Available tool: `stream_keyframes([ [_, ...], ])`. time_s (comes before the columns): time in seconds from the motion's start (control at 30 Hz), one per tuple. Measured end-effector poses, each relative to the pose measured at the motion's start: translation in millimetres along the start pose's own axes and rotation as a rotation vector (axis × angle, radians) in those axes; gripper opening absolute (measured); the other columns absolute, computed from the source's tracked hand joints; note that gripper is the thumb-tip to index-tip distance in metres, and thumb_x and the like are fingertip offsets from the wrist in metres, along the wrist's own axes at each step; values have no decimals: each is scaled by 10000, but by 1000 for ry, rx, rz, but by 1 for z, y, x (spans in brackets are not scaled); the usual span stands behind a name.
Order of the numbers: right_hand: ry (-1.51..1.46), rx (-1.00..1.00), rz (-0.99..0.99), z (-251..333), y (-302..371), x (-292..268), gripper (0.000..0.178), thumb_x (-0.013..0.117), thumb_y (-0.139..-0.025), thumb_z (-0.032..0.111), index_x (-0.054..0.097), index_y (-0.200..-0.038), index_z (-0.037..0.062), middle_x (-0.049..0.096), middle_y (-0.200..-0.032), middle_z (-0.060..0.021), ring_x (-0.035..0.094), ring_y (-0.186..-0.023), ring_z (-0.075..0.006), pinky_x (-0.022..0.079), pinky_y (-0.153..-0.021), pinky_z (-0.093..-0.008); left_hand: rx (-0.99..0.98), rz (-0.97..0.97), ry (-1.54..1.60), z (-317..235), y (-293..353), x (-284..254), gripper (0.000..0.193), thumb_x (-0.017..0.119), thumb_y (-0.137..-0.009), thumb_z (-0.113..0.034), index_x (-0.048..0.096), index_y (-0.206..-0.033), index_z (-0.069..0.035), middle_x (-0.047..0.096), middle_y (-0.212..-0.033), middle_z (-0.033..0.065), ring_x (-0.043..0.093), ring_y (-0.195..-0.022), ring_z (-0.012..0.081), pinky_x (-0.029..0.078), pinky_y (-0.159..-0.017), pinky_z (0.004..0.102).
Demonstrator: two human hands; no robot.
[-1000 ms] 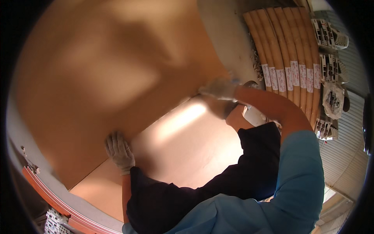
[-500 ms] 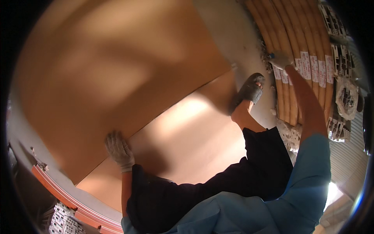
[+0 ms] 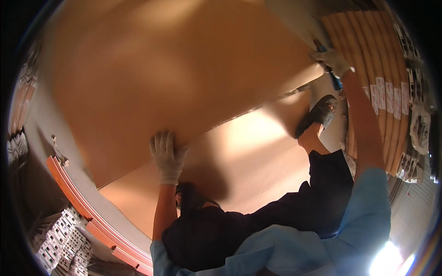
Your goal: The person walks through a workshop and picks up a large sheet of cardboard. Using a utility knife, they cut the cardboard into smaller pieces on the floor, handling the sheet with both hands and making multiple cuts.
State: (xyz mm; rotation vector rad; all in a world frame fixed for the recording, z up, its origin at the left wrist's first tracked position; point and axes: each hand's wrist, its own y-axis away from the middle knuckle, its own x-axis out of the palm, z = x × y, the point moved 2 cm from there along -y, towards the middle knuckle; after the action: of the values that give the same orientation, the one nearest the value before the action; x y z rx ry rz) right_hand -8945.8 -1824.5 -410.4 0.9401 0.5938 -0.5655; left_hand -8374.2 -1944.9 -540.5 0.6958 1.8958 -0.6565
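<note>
While the left hand [image 3: 166, 156] lies flat in its pale work glove, fingers [image 3: 161, 140] spread open and pressed on the lower edge of a large brown board [image 3: 175, 78], the right hand [image 3: 332, 62], also gloved, reaches out to the board's far right corner. There its fingers are curled around a blue-handled tool [image 3: 332, 76], whose kind is too small to tell, held just at the board's edge. This upper board fills most of the view and lies tilted over a second brown sheet [image 3: 248, 152] beneath it, which shows bare and brightly lit between the two arms. A sandalled foot [image 3: 317, 115] rests on the right side of that lower sheet, below the right hand; a dark trouser leg [image 3: 294, 207] runs from it toward the lower edge, beside a light blue sleeve [image 3: 368, 202]. To the right of the boards stands a row of tan rolls [image 3: 368, 50] with small white labels. At lower left, an orange-red moulding strip [image 3: 87, 207] curves along the sheets' edge, with a stack of white profiled pieces [image 3: 60, 239] beside it.
</note>
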Motion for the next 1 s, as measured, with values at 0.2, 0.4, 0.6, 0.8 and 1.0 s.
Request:
stream_keyframes([
  [0.2, -19, -248, 40, 80, 49, -57, 302, 566, -885, 331, 658, -834, 48, 426, -543, 31, 397, -497, -64, 311, -475, -240, 12, -92, 2, -13, -1, -17, 524, 567, -872, -388, 464, -1288, -87, 482, -1306, 122, 421, -1235, 336, 292, -1043, 532],
  [0.4, -210, -252, 18, 90, 38, -97, 252, 615, -860, 324, 585, -726, 113, 449, -550, 50, 397, -433, -55, 283, -394, -233, -66, -100, -245, 29, -1, -51, 493, 579, -781, -99, 492, -1266, -113, 513, -1269, 100, 473, -1174, 319, 331, -1011, 516],
  [0.6, -210, -121, -96, 43, 7, -52, 276, 659, -842, 343, 554, -682, 145, 454, -525, 61, 392, -410, -53, 275, -378, -213, -117, -203, -324, 73, -28, -89, 548, 605, -711, -41, 509, -1242, -132, 509, -1255, 72, 466, -1167, 292, 357, -981, 499],
  [0.8, -262, 39, -219, -18, -22, 18, 258, 713, -811, 291, 582, -683, 109, 494, -566, 41, 416, -405, -59, 328, -377, -219, -281, -321, -480, 57, -9, -88, 521, 674, -745, -152, 505, -1238, -136, 475, -1265, 136, 434, -1187, 345, 364, -970, 498],
  [1.0, -317, 72, -92, -51, -24, 35, 273, 728, -798, 334, 597, -740, 102, 483, -572, 48, 425, -425, -46, 339, -392, -203, -791, -615, -281, 94, 61, -89, 449, 702, -776, -235, 517, -1141, -49, 431, -1278, 158, 492, -1097, 326, 452, -857, 424],
])
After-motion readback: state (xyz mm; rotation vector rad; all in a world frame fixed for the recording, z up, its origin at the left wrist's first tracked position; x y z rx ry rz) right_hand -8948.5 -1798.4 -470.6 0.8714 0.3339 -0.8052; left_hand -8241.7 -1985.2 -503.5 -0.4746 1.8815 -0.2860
